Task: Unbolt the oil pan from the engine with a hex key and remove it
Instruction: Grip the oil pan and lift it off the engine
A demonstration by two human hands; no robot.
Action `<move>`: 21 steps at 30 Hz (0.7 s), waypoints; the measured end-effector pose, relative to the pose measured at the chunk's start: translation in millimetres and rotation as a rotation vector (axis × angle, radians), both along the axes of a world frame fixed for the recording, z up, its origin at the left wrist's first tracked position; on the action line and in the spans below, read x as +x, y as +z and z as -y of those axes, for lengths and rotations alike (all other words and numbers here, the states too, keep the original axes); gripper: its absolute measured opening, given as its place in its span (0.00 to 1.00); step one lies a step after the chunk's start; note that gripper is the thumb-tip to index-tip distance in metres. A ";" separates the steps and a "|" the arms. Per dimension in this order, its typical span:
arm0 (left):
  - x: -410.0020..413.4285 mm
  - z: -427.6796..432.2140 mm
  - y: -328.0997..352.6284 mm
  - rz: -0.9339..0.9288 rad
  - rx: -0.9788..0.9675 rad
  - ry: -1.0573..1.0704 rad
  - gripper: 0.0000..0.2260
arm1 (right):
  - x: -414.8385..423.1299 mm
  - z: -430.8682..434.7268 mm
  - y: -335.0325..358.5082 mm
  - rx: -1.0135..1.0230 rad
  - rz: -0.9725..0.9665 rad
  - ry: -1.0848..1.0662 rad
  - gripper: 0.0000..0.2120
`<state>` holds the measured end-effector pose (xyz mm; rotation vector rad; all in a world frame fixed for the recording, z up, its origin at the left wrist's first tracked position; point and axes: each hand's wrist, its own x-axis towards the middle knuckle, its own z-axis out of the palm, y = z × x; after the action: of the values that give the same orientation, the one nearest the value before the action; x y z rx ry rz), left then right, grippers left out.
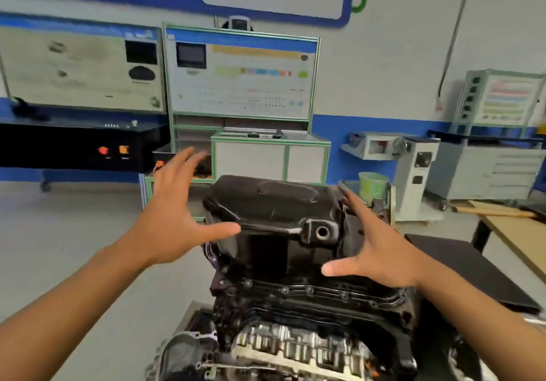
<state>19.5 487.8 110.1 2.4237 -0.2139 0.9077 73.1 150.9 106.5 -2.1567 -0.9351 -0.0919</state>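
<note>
Sitting at frame centre, the black oil pan (266, 203) tops the engine (295, 321). Left hand (177, 215) flanks it centre-left and right hand (378, 250) centre-right, both with fingers spread wide, holding nothing. Contact with the pan cannot be confirmed. A wooden table (517, 227) occupies the right edge.

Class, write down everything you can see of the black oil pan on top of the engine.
The oil pan is a glossy black, deep, boxy shell that looks like painted metal, with a flat top bearing a raised oval. A block on its near face holds an open round hole. It sits atop the engine. The left hand and right hand spread open on either side; contact is unclear.
</note>
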 end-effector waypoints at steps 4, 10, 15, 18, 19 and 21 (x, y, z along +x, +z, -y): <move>45.8 -39.7 -26.9 -0.319 -0.233 -0.140 0.68 | 11.5 -8.0 -17.2 0.014 0.063 -0.087 0.57; 102.9 -45.7 -64.7 -0.558 -0.197 -0.323 0.31 | 34.0 -20.7 -43.8 -0.219 0.154 -0.390 0.53; 117.1 -47.6 -72.8 -0.492 -0.222 -0.440 0.16 | 42.9 -19.2 -47.6 -0.172 0.193 -0.376 0.47; 118.6 -45.3 -70.2 -0.401 -0.204 -0.396 0.16 | 43.5 -16.8 -43.3 -0.120 0.198 -0.365 0.46; 118.9 -43.1 -61.0 -0.384 -0.173 -0.395 0.16 | 43.9 -14.4 -38.9 -0.103 0.190 -0.357 0.47; 119.8 -34.5 -32.7 -0.363 -0.169 -0.452 0.29 | 46.5 -4.8 -27.3 -0.073 0.178 -0.334 0.49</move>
<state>139.3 522.3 77.4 2.2008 -0.5000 0.2696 119.6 155.7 79.2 -2.3851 -0.6748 -0.4253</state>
